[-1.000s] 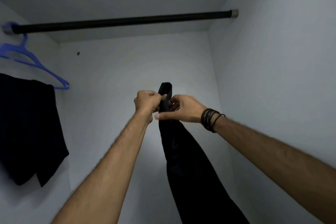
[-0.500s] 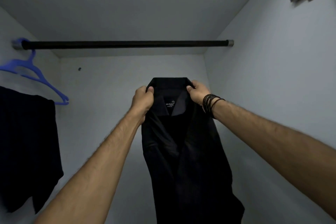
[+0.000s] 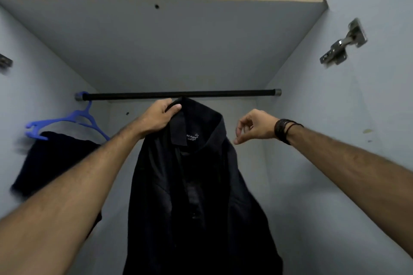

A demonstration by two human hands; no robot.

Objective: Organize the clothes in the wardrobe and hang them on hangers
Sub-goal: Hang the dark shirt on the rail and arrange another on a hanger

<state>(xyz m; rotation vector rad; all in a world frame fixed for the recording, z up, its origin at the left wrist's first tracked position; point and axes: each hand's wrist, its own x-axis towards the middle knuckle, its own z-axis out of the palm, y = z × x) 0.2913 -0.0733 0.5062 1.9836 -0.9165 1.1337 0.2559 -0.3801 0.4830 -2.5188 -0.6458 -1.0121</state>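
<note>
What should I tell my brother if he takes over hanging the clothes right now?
Left hand: grip on the black shirt at its collar, up by the rod.
Right hand: off the shirt, fingers loosely curled, holding nothing.
Done: a dark garment hangs on the blue hanger at the rod's left end.
Left: check the shirt's hook is over the rod; I can't tell. Then let go and straighten it.

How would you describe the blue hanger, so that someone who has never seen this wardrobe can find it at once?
Look at the black rail that runs across the wardrobe under the shelf. At its far left end hangs the blue hanger, with a dark garment on it. It is the only blue thing; the black shirt held by the left hand hangs mid-rail.
</note>
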